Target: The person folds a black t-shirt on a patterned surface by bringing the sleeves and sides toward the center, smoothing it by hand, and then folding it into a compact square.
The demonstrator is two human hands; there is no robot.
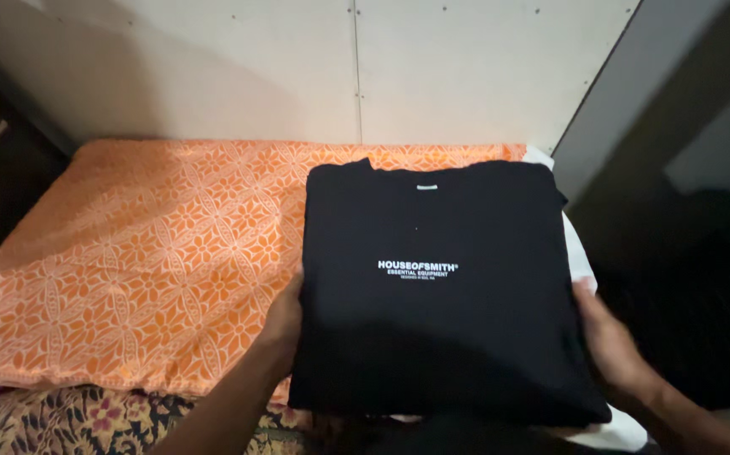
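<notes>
Currently, left hand (283, 316) and right hand (605, 337) each grip one side edge of the folded shirt (437, 286); keep edges level above the cloth (146, 261).

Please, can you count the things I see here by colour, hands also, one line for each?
Black folded shirt: 1
Orange patterned cloth: 1
Dark floral cloth: 1
Hands, left hand and right hand: 2
Total: 5
</notes>
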